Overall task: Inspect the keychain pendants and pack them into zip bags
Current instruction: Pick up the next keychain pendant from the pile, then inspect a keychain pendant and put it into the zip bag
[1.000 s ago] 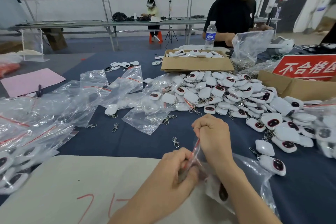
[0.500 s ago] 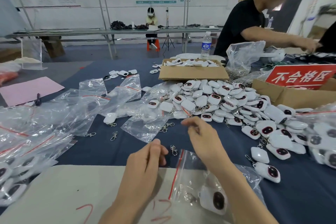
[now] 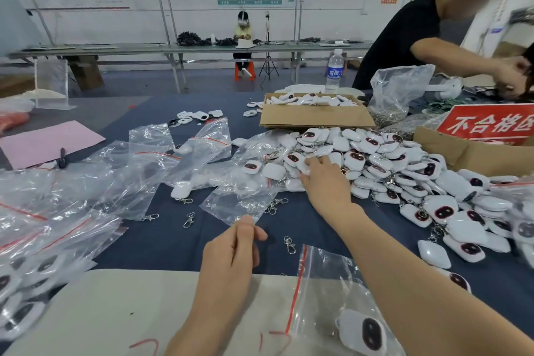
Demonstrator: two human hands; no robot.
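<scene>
At your far left, a heap of clear zip bags [image 3: 57, 196] with red seal strips spreads over the dark blue table cloth [image 3: 173, 240]; several of the near ones already hold pendants. A pink sheet [image 3: 43, 143] lies behind the heap. A loose metal clasp [image 3: 189, 220] lies on the cloth just left of your left hand [image 3: 231, 254]. That hand hovers over the far edge of the beige board [image 3: 115, 312], its fingers loosely curled, thumb against the forefinger, and holding nothing. To its right a zip bag [image 3: 326, 283] lies partly on the board, partly under your right forearm, with one white pendant [image 3: 365, 332] inside, dark face up. Your right hand [image 3: 323, 182] reaches forward, fingers stretched out, tips touching the pendants at the near left edge of the big pile of keychain pendants [image 3: 390, 159]; no grip on any one shows. Behind the pile sits a shallow cardboard box [image 3: 315, 115] with more pendants in it, and a water bottle [image 3: 335, 69] stands behind that. Farther right, a red sign [image 3: 488, 121] with white characters stands in a second carton [image 3: 462, 153], and a person in a black shirt [image 3: 404, 37] bends over the table's far right end.
</scene>
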